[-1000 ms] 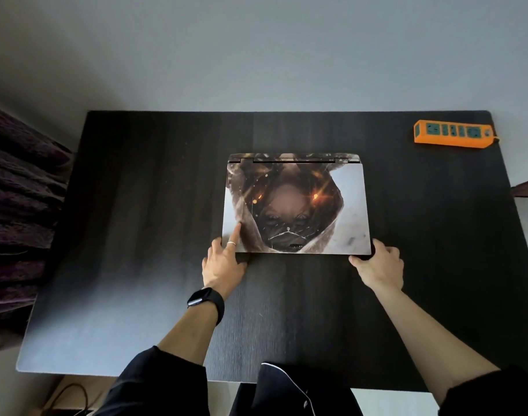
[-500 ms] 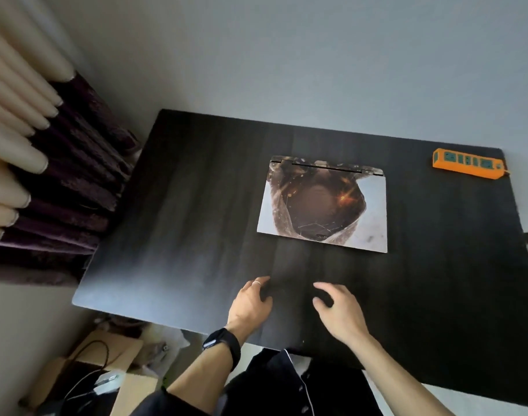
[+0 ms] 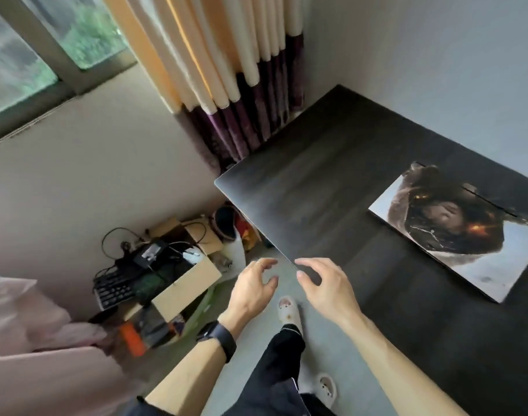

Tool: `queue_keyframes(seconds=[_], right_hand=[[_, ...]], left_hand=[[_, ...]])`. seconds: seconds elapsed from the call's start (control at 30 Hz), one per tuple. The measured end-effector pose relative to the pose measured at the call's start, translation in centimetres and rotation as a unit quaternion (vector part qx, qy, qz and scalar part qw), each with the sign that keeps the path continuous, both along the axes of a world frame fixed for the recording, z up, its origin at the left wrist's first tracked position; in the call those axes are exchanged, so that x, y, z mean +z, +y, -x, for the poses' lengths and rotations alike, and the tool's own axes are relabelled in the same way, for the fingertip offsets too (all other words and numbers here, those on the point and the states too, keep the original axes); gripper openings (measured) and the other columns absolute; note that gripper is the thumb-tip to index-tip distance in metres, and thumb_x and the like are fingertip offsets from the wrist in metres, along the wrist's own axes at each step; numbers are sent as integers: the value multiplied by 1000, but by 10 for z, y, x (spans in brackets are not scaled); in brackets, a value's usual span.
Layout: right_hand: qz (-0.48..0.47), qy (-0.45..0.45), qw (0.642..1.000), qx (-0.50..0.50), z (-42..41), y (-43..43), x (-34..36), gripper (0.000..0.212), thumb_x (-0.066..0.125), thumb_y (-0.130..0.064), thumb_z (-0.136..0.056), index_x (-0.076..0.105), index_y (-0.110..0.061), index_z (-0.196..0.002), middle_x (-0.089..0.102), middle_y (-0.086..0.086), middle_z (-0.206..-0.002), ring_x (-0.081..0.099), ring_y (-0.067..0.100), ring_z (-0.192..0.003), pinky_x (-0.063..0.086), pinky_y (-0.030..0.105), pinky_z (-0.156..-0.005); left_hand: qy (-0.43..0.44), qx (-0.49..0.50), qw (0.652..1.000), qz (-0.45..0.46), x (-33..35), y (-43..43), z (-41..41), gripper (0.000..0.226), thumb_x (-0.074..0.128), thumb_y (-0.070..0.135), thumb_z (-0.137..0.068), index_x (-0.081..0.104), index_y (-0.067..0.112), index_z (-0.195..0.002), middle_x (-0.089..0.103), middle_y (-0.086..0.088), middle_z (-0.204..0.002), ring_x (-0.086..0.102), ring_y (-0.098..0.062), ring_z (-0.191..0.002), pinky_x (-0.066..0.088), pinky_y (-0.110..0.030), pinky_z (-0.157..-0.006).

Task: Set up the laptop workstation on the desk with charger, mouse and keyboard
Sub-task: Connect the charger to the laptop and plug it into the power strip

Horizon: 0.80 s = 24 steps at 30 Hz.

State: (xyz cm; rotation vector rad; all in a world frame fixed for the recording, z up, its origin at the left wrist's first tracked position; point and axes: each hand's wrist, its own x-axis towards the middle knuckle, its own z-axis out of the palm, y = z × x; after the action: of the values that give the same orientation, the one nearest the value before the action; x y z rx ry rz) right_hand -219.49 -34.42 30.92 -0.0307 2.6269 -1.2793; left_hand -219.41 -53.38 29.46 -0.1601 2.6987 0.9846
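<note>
I am looking down past two bare forearms; both hands are hanging empty in the lower middle of the frame. My left hand (image 3: 253, 288), with one dark watch (image 3: 217, 340) on its wrist, is curling its fingers loosely around nothing, and my right hand (image 3: 327, 285) is doing the same just beside it, over the near edge of the desk (image 3: 331, 181). Below them two pale slippers (image 3: 289, 312) are showing on the grey floor.

Left of the hands, one open cardboard box (image 3: 183, 285) is sitting on the floor, holding one black keyboard (image 3: 112, 291), one black charger brick (image 3: 148, 255) with tangled cables, and one pale object that may be the mouse, though it is too blurred for me to say. One orange item (image 3: 132, 339) is lying in front of the box.

At the right of the frame, one closed laptop (image 3: 458, 232) with a printed lid is lying flat on the dark desk, well apart from both hands. Further off, in the upper middle, cream and purple curtains (image 3: 226, 70) are hanging, with one window (image 3: 46, 49) in the upper left.
</note>
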Motion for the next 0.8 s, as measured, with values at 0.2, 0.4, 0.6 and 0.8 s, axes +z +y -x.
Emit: queue_keyframes(seconds=[0.2,0.4,0.6,0.8], right_hand=[[11,-10,994,113,-25,-81,20,25,63,-30,-94,70,-36,-118,62,-18,-119,55,9,-117,36,22,-103],[-7,-15,980,197,-32,-163,28,25,60,-36,-95,68,-39,-119,62,-18,-123,54,9,-119,42,29,-104],[-14,-29,973,227,-34,-271,24,22,61,-34,-95,69,-39,-115,63,-17,-116,57,7,-111,42,22,-93],[-7,-77,968,238,-50,-357,10,20,62,-32,-95,69,-38,-113,64,-20,-112,56,-11,-99,37,3,-81]], left_hand=[[43,150,988,-3,35,-103,-69,29,59,29,-91,64,31,-120,62,12,-113,56,-2,-99,40,-14,-86],[63,249,966,-6,45,-194,-120,25,58,31,-92,64,33,-117,63,13,-112,58,-6,-104,48,-26,-89],[49,301,952,-16,31,-296,-154,24,59,31,-92,62,40,-114,64,17,-110,60,-3,-103,50,-27,-93],[18,322,946,-9,10,-390,-181,27,58,29,-91,64,32,-117,68,11,-116,62,-8,-106,49,-28,-96]])
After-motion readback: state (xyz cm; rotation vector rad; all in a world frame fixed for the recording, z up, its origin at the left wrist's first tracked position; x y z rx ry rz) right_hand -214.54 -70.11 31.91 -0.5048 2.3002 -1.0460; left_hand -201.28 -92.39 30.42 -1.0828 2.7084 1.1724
